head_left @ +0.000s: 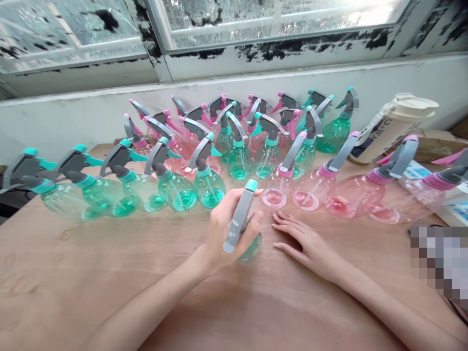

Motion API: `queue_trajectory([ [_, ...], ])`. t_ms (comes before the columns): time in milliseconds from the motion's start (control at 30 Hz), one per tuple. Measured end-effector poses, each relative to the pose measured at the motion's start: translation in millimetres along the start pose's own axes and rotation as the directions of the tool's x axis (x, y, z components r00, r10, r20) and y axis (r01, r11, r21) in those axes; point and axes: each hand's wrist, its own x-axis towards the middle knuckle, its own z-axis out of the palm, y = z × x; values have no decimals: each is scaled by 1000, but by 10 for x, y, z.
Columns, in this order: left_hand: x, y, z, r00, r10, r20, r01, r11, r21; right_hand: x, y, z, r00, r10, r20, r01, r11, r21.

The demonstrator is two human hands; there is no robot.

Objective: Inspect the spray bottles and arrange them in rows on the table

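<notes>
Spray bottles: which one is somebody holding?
The green trigger spray bottle in the left hand, in front of the rows; no hand is wrapped around any other.

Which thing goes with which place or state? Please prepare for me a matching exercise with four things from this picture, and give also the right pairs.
Column 1
1. Left hand
2. Right hand
3. Cup
4. Window

Column 2
A. Stands at the right, behind pink bottles
B. Holds a green bottle
C. At the top of the picture
D. Open on the table, holding nothing

Right pairs: 1-B, 2-D, 3-A, 4-C.
</notes>
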Motion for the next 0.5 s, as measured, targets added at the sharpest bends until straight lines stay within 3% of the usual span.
queue_trajectory([
  [133, -38, -43, 30, 999, 28, -25, -28, 1000, -6, 5, -9, -4, 1000, -2, -2, 2, 1000, 5],
  [500, -62, -24, 62, 998, -46, -34, 45, 999, -24, 7, -8, -9, 1000, 19, -12, -18, 999, 36],
])
